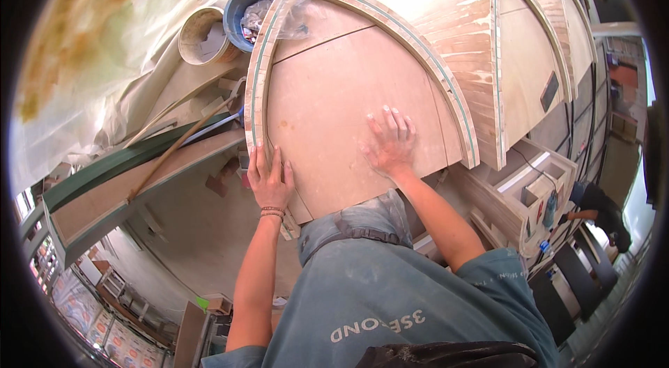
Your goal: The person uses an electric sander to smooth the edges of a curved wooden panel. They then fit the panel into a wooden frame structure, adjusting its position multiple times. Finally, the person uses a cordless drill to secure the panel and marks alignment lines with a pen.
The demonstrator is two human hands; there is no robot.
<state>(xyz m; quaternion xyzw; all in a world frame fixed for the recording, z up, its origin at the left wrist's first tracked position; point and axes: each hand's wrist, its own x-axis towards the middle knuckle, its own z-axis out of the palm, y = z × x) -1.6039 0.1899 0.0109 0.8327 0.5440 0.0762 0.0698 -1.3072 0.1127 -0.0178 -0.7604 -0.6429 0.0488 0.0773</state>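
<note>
In front of me lies a large pointed-arch wooden panel (pixel 327 110), with a dark seam across its upper part. A raised wooden rim (pixel 421 44) with a thin green line curves along both its sides. My left hand (pixel 272 180) rests on the left rim and the panel beside it, fingers stretched and slightly apart. Flat on the panel's right half lies my right hand (pixel 391 143), its fingers spread and whitish with dust. Neither hand holds anything. The panel's near edge meets my waist. A clear plastic bag (pixel 296 18) hangs against the upper left rim.
A blue tub (pixel 252 2) with rubbish and a stained bucket (pixel 202 37) stand at the upper left. More arched panels (pixel 523 54) stand to the right. A long green-edged piece (pixel 132 173) lies left. At far right a person (pixel 603 211) bends beside a wooden cabinet (pixel 536 187).
</note>
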